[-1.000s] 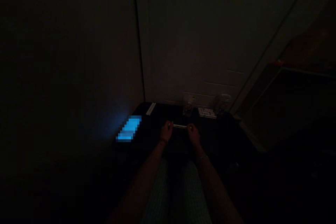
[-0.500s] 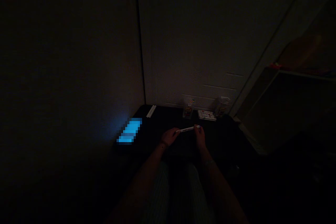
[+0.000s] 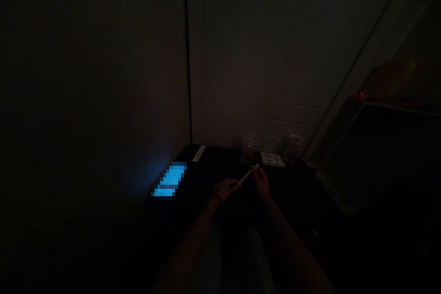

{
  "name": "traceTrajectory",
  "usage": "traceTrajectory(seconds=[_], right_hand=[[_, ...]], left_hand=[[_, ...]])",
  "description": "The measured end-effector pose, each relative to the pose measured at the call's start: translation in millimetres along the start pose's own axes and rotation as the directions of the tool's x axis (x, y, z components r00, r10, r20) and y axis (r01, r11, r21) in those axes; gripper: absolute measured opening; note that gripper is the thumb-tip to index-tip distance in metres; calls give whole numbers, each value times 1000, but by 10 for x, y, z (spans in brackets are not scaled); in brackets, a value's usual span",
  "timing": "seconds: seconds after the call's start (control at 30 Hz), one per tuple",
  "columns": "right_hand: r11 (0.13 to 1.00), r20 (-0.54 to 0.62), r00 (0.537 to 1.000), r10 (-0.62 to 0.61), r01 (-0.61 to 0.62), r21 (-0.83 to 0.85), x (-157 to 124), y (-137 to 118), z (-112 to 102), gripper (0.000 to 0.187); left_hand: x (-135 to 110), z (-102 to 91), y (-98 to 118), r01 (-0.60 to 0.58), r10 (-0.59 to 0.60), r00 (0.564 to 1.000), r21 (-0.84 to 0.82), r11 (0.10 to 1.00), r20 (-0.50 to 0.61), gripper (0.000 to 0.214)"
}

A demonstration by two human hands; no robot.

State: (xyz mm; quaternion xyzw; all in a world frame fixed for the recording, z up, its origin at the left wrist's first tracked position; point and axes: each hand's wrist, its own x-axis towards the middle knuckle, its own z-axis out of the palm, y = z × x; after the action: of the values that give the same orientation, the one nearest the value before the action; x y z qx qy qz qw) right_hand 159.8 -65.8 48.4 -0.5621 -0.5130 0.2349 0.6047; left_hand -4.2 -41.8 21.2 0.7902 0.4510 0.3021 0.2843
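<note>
A slim white marker [image 3: 245,177] is held between my two hands above the dark table, tilted with its far end up to the right. My left hand [image 3: 226,188] grips its lower end, fingers closed. At the upper end, my right hand [image 3: 261,181] pinches the marker with thumb and fingers. Dim light hides the fine detail of both ends. Two similar white sticks [image 3: 199,153] lie side by side at the table's back left.
A glowing, pixelated screen [image 3: 170,179] lies at the table's left. Along the back wall stand a clear package [image 3: 247,152], a flat white pack with printed rows [image 3: 272,159] and another clear package [image 3: 293,147]. A dark shelf unit [image 3: 389,147] is at the right.
The marker has gone from nearly level to a steeper tilt, its right end higher than its left. My hands have come slightly closer together. The view has shifted slightly upward.
</note>
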Motion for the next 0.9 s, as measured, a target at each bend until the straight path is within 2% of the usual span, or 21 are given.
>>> traceTrajectory(seconds=[0.17, 0.4, 0.53, 0.63, 0.7, 0.77, 0.9], right_hand=[[995, 234, 967, -95, 93, 18, 104, -281, -19, 37], [962, 391, 895, -213, 262, -76, 104, -564, -99, 36], [905, 470, 850, -238, 370, -211, 330, -676, -245, 33], [877, 371, 873, -317, 419, -237, 656, -841, -331, 33], [883, 221, 898, -381, 425, -202, 913, -967, -364, 35], [876, 109, 899, -423, 437, -204, 1168, -1066, -386, 41], [849, -52, 901, -431, 385, -362, 1555, -1111, -399, 45]], left_hand=[[19, 23, -27, 5, -5, 1000, -6, 1000, -23, 34], [10, 10, 33, 18, -20, 1000, -115, 993, -14, 33], [0, -7, 28, 35, -36, 999, -55, 998, -17, 36], [13, 0, 6, 44, -44, 999, 27, 999, 25, 39], [23, 11, 0, 46, -48, 998, 66, 997, 41, 41], [23, 18, 4, 56, -59, 998, 75, 996, 35, 40], [4, 10, 18, 86, -88, 996, 60, 994, 31, 39]])
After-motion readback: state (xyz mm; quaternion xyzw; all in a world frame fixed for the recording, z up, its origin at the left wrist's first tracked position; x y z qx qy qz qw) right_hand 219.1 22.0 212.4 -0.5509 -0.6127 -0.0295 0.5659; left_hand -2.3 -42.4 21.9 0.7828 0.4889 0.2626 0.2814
